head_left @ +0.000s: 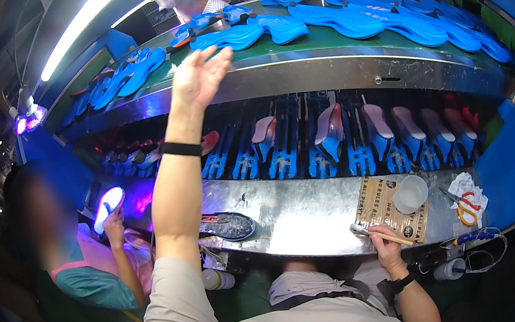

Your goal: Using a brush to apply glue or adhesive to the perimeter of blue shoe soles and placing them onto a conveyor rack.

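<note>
My left arm reaches up and forward, and my left hand (200, 78) is open with its fingers spread, palm bare. It is just in front of the blue shoe soles (227, 39) on the upper green belt; whether a fingertip touches one I cannot tell. Low on the right, my right hand (386, 249) grips a wooden-handled brush (393, 236), its head pointing left over the bench edge. Beyond the brush, a white translucent cup (410, 194) stands on a printed brown cardboard sheet (374, 205). A dark shoe (230, 225) lies on the metal bench (291, 212), left of the middle.
Red-handled scissors (467, 212) and crumpled white paper (469, 189) lie at the bench's right. Several shoes (330, 128) sit on blue racks under the upper belt's metal edge (323, 66). At left, a co-worker's hand (114, 226) holds a pale sole. Another person is behind the belt.
</note>
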A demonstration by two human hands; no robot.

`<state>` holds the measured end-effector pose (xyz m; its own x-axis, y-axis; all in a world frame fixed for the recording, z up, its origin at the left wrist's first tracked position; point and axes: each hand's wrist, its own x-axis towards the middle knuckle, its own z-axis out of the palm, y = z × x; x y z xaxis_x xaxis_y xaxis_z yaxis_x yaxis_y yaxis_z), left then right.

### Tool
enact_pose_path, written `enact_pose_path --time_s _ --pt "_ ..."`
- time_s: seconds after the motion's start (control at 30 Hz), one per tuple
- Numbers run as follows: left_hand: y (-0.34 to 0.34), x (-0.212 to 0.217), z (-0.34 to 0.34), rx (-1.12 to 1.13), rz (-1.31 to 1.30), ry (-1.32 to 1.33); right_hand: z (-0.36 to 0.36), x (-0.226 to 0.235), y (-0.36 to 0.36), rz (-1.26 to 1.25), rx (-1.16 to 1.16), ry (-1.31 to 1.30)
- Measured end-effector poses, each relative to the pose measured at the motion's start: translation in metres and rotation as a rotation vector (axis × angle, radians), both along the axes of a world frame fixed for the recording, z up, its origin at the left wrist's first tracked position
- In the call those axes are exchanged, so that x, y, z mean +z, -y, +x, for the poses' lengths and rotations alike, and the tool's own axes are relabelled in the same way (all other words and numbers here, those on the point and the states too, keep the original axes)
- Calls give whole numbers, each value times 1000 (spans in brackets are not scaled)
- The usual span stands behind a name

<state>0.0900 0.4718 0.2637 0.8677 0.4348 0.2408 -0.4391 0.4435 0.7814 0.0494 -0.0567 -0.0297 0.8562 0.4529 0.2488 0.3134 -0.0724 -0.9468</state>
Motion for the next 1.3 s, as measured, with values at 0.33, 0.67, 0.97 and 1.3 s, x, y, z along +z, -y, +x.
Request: enact_pose_path --time_s 0.33,0.67,0.97,1.3 --pt "-8 6 -42 613 689 -309 3 -8 4 -8 6 9" --pt "105 34 93 901 1834 82 3 -3 1 -25 -3 51" --pt "70 43 99 858 2195 -739 -2 -8 5 10 -1 48" --pt "47 69 43 963 2228 -1270 6 6 1 -16 40 95"
